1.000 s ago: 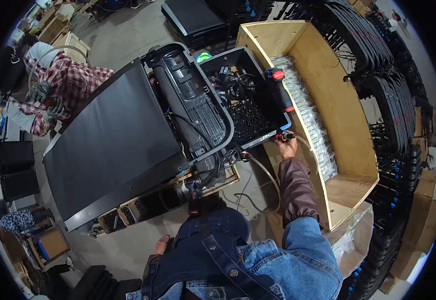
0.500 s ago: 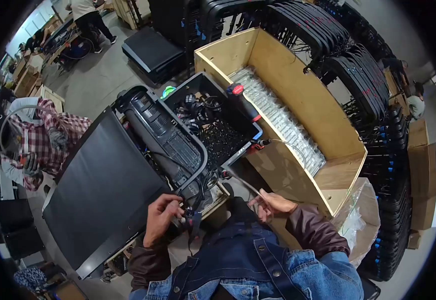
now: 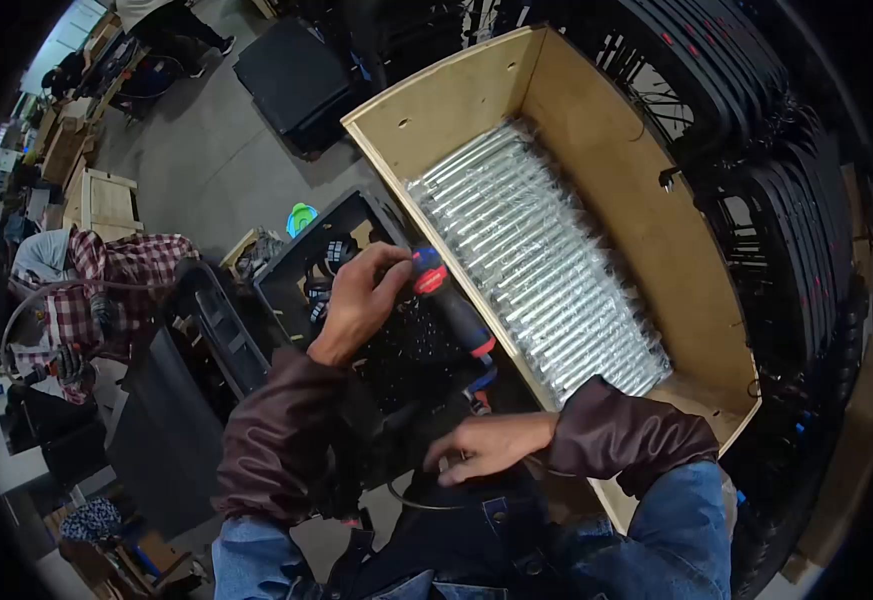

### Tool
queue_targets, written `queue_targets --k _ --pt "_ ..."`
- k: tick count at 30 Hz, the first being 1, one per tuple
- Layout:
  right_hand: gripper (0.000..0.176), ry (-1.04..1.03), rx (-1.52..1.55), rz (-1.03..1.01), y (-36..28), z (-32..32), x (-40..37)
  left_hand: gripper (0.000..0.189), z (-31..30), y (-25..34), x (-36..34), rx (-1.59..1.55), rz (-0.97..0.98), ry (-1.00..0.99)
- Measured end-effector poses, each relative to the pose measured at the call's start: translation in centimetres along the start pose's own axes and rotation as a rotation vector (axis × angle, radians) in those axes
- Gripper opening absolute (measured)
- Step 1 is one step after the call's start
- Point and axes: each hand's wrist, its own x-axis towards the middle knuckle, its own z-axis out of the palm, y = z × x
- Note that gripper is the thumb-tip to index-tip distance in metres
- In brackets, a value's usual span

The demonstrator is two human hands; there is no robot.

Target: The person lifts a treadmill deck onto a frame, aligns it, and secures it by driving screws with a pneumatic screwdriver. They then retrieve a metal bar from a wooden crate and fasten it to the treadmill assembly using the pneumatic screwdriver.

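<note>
My left hand point(image 3: 361, 295) reaches over a dark bin point(image 3: 278, 262), its thumb and fingers closed at the blue end of a power screwdriver point(image 3: 456, 318). This tool has a red band and a black grip, and lies along the bin's edge beside the wooden crate. Below it, my right hand point(image 3: 486, 445) hovers in front of my apron, fingers loosely bent and apart, with nothing visible in them. A thin cable point(image 3: 426, 505) loops under that hand. Small dark parts and black ringed pieces point(image 3: 338, 255) lie inside the bin.
The wooden crate point(image 3: 446, 92) holds rows of plastic-wrapped metal tubes point(image 3: 546, 270). Racks of black frames point(image 3: 796, 230) stand to the right. Black panels point(image 3: 171, 430) are at the left, near a person in a checked shirt point(image 3: 126, 255). A black case point(image 3: 296, 95) sits on the floor.
My left hand has moved from the black panel's near corner up over the bin to the screwdriver. My right hand has shifted left, off the thin cord it was at. The view has turned.
</note>
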Motion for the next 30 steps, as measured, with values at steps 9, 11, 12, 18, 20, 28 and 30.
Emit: queue_targets --k 9,11,12,18,20,28,30 --pt "0.027 1.102 0.524 0.114 18.4 -35.7 -0.3 0.031 6.8 -8.7 20.3 0.881 0.446 -0.151" --pt "0.018 1.238 0.633 0.145 23.3 -41.4 1.9 0.037 7.6 -9.5 20.9 0.945 0.322 -0.224" --pt "0.018 1.273 0.688 0.094 26.0 -44.2 3.2 0.037 7.6 -9.2 21.3 0.947 0.302 -0.241" --pt "0.038 1.631 0.452 0.192 46.1 -57.7 16.2 0.031 7.4 -8.7 22.1 0.876 0.101 -0.256" --pt "0.068 1.549 0.485 0.321 46.5 -60.1 17.8 0.031 7.3 -8.5 22.5 0.855 0.042 -0.275" --pt "0.042 1.696 0.702 0.131 46.8 -59.9 17.7 0.032 6.9 -8.5 23.4 0.865 0.043 -0.279" --pt "0.034 1.676 1.206 -0.148 44.4 -56.3 16.0 0.031 6.9 -8.4 23.0 0.81 0.052 -0.285"
